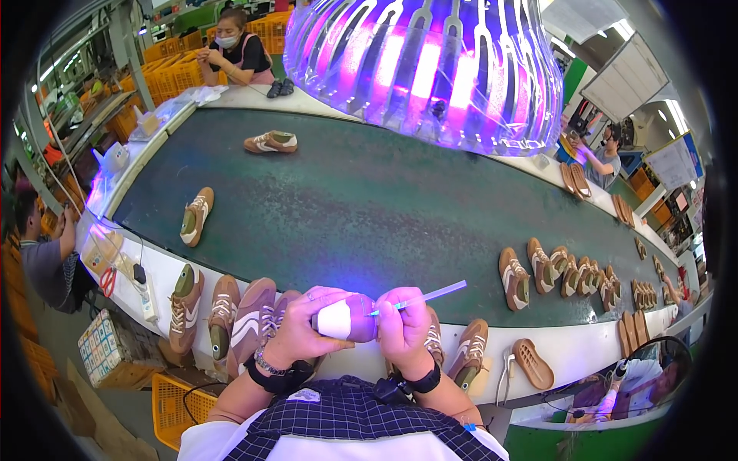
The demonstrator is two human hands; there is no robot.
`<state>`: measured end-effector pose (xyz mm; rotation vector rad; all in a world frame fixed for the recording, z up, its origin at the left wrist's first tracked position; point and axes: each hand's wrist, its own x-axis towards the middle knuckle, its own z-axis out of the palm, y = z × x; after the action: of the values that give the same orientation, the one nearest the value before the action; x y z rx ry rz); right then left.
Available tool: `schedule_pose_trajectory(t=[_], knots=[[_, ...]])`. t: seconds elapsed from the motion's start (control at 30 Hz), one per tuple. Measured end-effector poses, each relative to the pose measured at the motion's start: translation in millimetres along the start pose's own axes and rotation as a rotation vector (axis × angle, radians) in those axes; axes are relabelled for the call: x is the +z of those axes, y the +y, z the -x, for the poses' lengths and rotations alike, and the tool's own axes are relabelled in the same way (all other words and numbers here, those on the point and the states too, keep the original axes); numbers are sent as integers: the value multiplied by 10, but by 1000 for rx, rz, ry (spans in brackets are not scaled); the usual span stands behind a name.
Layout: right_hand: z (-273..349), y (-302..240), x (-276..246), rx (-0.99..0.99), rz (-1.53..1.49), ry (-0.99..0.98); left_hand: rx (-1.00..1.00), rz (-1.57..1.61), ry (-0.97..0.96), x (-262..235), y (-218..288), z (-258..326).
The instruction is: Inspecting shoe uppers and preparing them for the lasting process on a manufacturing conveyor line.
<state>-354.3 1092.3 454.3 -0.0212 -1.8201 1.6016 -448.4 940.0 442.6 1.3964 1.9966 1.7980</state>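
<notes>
My left hand [290, 330] is closed around a shoe [336, 318], whose white and brownish end shows under purple light. Between the fingers of my right hand [405, 326] is a thin translucent stick [447, 290]. Its lower end meets the shoe or lies very close to it; a small blue glow sits there. Most of the shoe is hidden by my left hand. Brown sneakers with white stripes stand along the bench edge on both sides, among them one sneaker [184, 309] at the left and another sneaker [469, 352] at the right.
A purple-lit lamp [423, 84] wrapped in clear plastic hangs ahead. The green conveyor belt [346, 207] carries several sneakers. Metal pincers [505, 376] and a brown sole [533, 365] lie right; red-handled scissors [108, 281] lie left. Co-workers sit around the line.
</notes>
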Motion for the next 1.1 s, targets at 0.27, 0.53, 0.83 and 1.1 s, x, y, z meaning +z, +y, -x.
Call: schedule_pose_trajectory(t=[0.27, 0.53, 0.83, 1.1], knots=[[60, 77, -14, -51, 59, 33, -65, 59, 2, 10, 8, 26], [80, 100, -36, -112, 113, 21, -130, 87, -10, 11, 28, 33], [110, 130, -40, -152, 146, 11, -233, 184, -12, 22, 59, 18], [115, 180, -69, -289, 109, -52, -331, 335, -24, 44, -5, 37]])
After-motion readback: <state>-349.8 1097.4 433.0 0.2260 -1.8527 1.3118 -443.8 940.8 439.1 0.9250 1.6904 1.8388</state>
